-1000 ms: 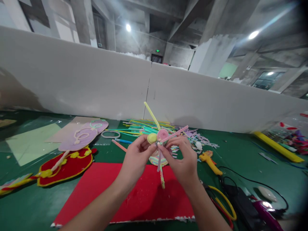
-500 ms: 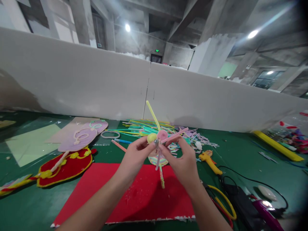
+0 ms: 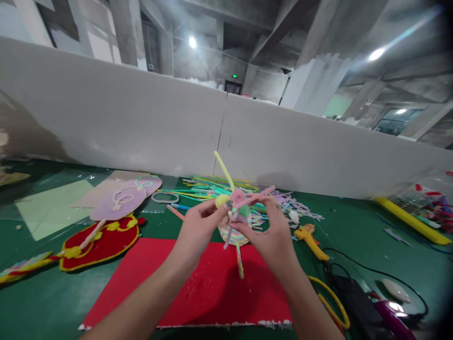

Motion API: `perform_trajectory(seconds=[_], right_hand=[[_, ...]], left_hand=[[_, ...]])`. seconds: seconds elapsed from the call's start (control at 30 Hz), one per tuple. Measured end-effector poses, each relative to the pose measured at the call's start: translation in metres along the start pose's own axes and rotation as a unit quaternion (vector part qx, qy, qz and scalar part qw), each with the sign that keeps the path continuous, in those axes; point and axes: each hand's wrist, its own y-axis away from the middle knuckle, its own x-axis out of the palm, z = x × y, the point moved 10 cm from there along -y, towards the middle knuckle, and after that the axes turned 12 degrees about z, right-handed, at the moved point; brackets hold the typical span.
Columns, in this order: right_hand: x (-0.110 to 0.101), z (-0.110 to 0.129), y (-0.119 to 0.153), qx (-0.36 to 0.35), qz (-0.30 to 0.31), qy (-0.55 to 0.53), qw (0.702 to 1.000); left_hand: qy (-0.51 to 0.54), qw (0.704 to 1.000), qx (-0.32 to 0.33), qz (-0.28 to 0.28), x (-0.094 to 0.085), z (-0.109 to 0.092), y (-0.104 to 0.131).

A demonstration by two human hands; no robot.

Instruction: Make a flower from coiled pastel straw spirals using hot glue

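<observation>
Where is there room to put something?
Green tabletop left of the red board, nearer than the red fan-shaped piece; between the orange tool and yellow bar. Crowded: heaped strips behind the left hand and right hand.

The far left lamp (image 3: 192, 42) and far right lamp (image 3: 377, 54) glared, the latter streaking. Shadow dimmed the left end of the white partition (image 3: 148, 118) and the near red board (image 3: 208, 288). The held pieces (image 3: 238, 197) looked soft; the right corners fell dark.
</observation>
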Motion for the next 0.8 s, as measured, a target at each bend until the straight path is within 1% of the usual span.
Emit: perform_trajectory(seconds=[0.13,0.2,0.3,0.4,0.5,0.6,0.7,0.8], right_hand=[[0.008,-0.007,-0.001,0.038,0.033,-0.039,0.998],[0.009,-0.013,-0.001,0.066,0.032,-0.067,0.995],[0.011,-0.017,0.001,0.078,0.018,-0.147,0.986],[0.015,-0.023,0.003,0.086,0.002,-0.234,0.968],[0.020,-0.033,0.004,0.112,-0.003,-0.299,0.948],[0.024,-0.040,0.004,0.129,0.000,-0.364,0.923],[0.029,-0.043,0.004,0.143,0.020,-0.401,0.904],[0.030,-0.043,0.005,0.156,0.028,-0.403,0.901]], left_hand=[[-0.006,1.000,-0.012,0.007,0.004,0.002,0.001],[-0.018,1.000,-0.011,0.002,0.005,0.002,0.002],[-0.030,1.000,-0.007,-0.004,0.005,0.002,0.002],[-0.025,1.000,-0.001,-0.005,0.006,0.004,0.002],[-0.026,1.000,0.003,-0.003,0.007,0.003,0.002],[-0.037,0.999,0.005,0.017,0.011,-0.001,0.001],[-0.034,0.999,0.006,0.036,0.015,-0.005,0.000],[-0.034,0.999,0.003,0.016,0.012,-0.006,0.001]])
